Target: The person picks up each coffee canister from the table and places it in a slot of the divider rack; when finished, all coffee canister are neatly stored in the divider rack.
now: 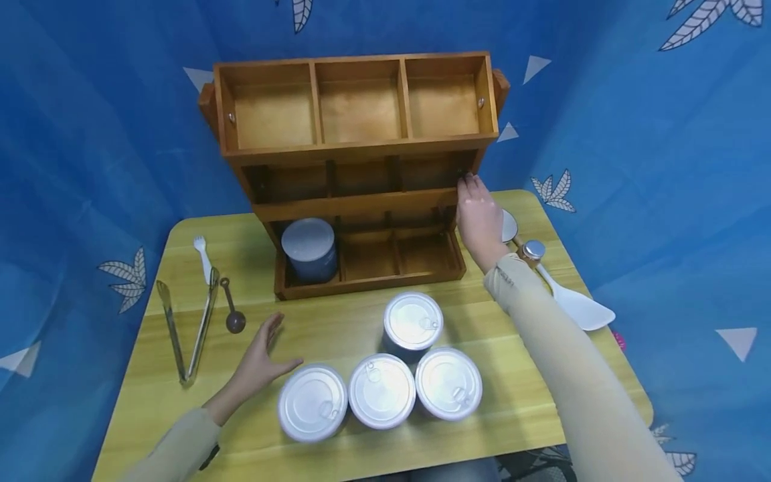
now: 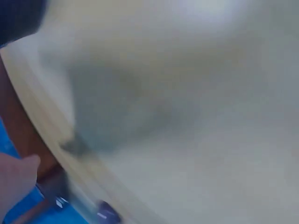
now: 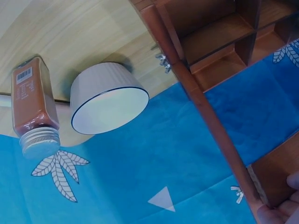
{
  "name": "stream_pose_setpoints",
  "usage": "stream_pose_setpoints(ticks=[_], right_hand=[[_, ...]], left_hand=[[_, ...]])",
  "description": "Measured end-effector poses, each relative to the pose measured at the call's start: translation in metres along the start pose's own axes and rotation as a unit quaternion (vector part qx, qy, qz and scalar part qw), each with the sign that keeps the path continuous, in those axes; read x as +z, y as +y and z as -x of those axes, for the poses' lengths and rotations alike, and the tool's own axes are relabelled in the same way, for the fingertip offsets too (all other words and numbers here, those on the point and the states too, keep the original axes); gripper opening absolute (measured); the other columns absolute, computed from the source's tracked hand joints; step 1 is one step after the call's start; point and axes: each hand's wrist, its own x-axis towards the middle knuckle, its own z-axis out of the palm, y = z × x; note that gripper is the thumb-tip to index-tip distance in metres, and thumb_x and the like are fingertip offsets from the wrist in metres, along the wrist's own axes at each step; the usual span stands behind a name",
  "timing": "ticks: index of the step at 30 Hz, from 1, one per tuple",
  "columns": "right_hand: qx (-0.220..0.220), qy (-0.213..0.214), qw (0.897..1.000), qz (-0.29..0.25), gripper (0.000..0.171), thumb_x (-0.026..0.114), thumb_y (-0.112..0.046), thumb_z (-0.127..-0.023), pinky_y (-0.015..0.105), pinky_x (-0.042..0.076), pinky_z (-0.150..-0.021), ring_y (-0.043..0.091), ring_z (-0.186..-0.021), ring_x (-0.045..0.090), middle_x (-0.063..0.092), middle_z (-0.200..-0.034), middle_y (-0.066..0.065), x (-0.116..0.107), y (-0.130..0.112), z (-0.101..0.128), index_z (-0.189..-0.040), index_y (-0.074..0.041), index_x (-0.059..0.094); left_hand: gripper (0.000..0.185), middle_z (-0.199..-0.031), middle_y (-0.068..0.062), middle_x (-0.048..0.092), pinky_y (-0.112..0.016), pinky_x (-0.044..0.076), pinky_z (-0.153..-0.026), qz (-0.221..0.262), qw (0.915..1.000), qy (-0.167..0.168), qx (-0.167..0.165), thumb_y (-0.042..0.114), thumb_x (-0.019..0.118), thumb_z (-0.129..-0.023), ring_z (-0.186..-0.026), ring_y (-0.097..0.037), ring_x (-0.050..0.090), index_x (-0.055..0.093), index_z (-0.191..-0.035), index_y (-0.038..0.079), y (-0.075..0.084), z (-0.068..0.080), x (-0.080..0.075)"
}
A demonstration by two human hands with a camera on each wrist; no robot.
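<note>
- A metal pair of tongs [image 1: 188, 328] lies at the left of the yellow table [image 1: 337, 438], its long axis running front to back, joined end toward the person and tips toward the rack.
- One white plastic fork [image 1: 202, 257] and one small dark scoop [image 1: 231, 309] lie just beside the tongs, both also lengthwise front to back.
- The left hand [image 1: 260, 360] hovers low over the table with fingers straight and spread, holding nothing; it is near the leftmost tin. The left wrist view is too blurred to add more.
- Four silver-lidded tins [image 1: 381, 375] stand upright at the front: three in a row, touching, and one behind them.
- A fifth tin [image 1: 309, 249] stands upright in the left compartment of the bottom tier.
- The wooden rack [image 1: 359, 167] stands at the back of the table, its long axis left to right, open compartments facing the person. It has three stepped tiers of three compartments each.
- The right hand [image 1: 478, 215] rests against the right end of the rack at the middle tier, fingers extended along the side board; in the right wrist view the fingertips [image 3: 285, 208] touch the wood.
- Right of the rack sit one white bowl [image 3: 108, 100], one spice jar [image 3: 33, 108] with a metal cap, and one white rice paddle [image 1: 577, 302].
</note>
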Motion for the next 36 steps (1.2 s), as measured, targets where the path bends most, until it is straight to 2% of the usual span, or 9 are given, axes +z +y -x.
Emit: stream_pose_setpoints(ticks=[3, 6, 11, 19, 24, 27, 30, 33, 36], right_hand=[[-0.001, 0.010, 1.000, -0.002, 0.034, 0.048, -0.003, -0.098, 0.047, 0.051, -0.104, 0.036, -0.130, 0.055, 0.058, -0.137, 0.022, -0.002, 0.005, 0.000, -0.129, 0.005, 0.059], [0.001, 0.015, 1.000, -0.002, 0.034, 0.048, -0.003, -0.098, 0.047, 0.050, -0.106, 0.036, -0.131, 0.054, 0.058, -0.137, 0.023, -0.006, 0.011, -0.003, -0.129, 0.005, 0.059], [0.006, 0.005, 1.000, -0.007, 0.035, 0.046, -0.004, -0.099, 0.046, 0.047, -0.109, 0.036, -0.133, 0.051, 0.056, -0.139, 0.024, -0.012, 0.020, -0.009, -0.131, 0.006, 0.057], [0.010, -0.011, 1.000, -0.003, 0.035, 0.045, -0.004, -0.099, 0.047, 0.048, -0.108, 0.036, -0.133, 0.052, 0.056, -0.139, 0.024, -0.009, 0.019, -0.008, -0.131, 0.007, 0.057], [0.010, -0.010, 1.000, 0.004, 0.035, 0.045, -0.004, -0.099, 0.045, 0.048, -0.108, 0.036, -0.132, 0.053, 0.057, -0.139, 0.023, -0.006, 0.017, -0.008, -0.130, 0.006, 0.058], [0.011, -0.011, 1.000, 0.006, 0.035, 0.046, -0.004, -0.099, 0.046, 0.048, -0.108, 0.035, -0.132, 0.053, 0.057, -0.139, 0.022, -0.005, 0.017, -0.008, -0.131, 0.006, 0.058], [0.008, -0.004, 1.000, 0.007, 0.035, 0.046, -0.004, -0.099, 0.046, 0.049, -0.107, 0.035, -0.132, 0.053, 0.057, -0.139, 0.022, -0.004, 0.018, -0.007, -0.130, 0.006, 0.058], [0.004, 0.009, 1.000, 0.006, 0.035, 0.047, -0.004, -0.098, 0.046, 0.050, -0.106, 0.035, -0.131, 0.054, 0.057, -0.138, 0.022, -0.004, 0.018, -0.007, -0.130, 0.006, 0.059], [0.003, 0.018, 1.000, 0.005, 0.035, 0.047, -0.003, -0.097, 0.046, 0.051, -0.105, 0.036, -0.130, 0.054, 0.058, -0.138, 0.023, -0.003, 0.019, -0.007, -0.129, 0.006, 0.059]], left_hand=[[0.113, -0.158, -0.029, 0.023, -0.056, 0.024, -0.116, -0.027, 0.9993, -0.024, -0.004, 0.019, 0.088, -0.070, -0.144, -0.049, 0.028, 0.015, -0.153, -0.006, -0.014, 0.030, -0.003], [0.118, -0.158, -0.028, 0.025, -0.058, 0.023, -0.115, -0.046, 0.9981, -0.041, 0.001, 0.024, 0.089, -0.066, -0.144, -0.049, 0.028, 0.015, -0.153, -0.005, -0.020, 0.053, 0.000], [0.126, -0.158, -0.026, 0.027, -0.068, 0.021, -0.115, -0.056, 0.9972, -0.048, 0.005, 0.039, 0.092, -0.060, -0.145, -0.049, 0.025, 0.018, -0.155, 0.001, -0.019, 0.072, 0.013], [0.128, -0.157, -0.022, 0.033, -0.064, 0.025, -0.115, -0.017, 0.9984, -0.050, 0.019, 0.035, 0.095, -0.054, -0.144, -0.045, 0.031, 0.022, -0.154, 0.002, -0.009, 0.081, 0.036], [0.126, -0.154, -0.011, 0.042, -0.061, 0.028, -0.114, 0.017, 0.9968, -0.046, 0.063, 0.031, 0.096, -0.053, -0.143, -0.034, 0.037, 0.025, -0.155, 0.013, -0.005, 0.081, 0.048], [0.125, -0.152, -0.002, 0.045, -0.046, 0.032, -0.118, 0.042, 0.9939, -0.051, 0.088, 0.026, 0.097, -0.053, -0.142, -0.016, 0.041, 0.025, -0.155, 0.023, -0.003, 0.076, 0.055], [0.123, -0.150, 0.002, 0.048, -0.027, 0.032, -0.119, 0.070, 0.9924, -0.053, 0.086, 0.023, 0.097, -0.053, -0.138, -0.002, 0.043, 0.027, -0.154, 0.028, -0.002, 0.074, 0.062], [0.122, -0.147, 0.003, 0.051, -0.018, 0.031, -0.116, 0.084, 0.9936, -0.041, 0.064, 0.021, 0.098, -0.050, -0.134, 0.003, 0.044, 0.030, -0.152, 0.031, 0.001, 0.074, 0.066], [0.123, -0.146, 0.000, 0.052, -0.017, 0.031, -0.115, 0.093, 0.9931, -0.030, 0.065, 0.018, 0.098, -0.049, -0.133, 0.002, 0.046, 0.031, -0.151, 0.030, 0.002, 0.073, 0.068]])
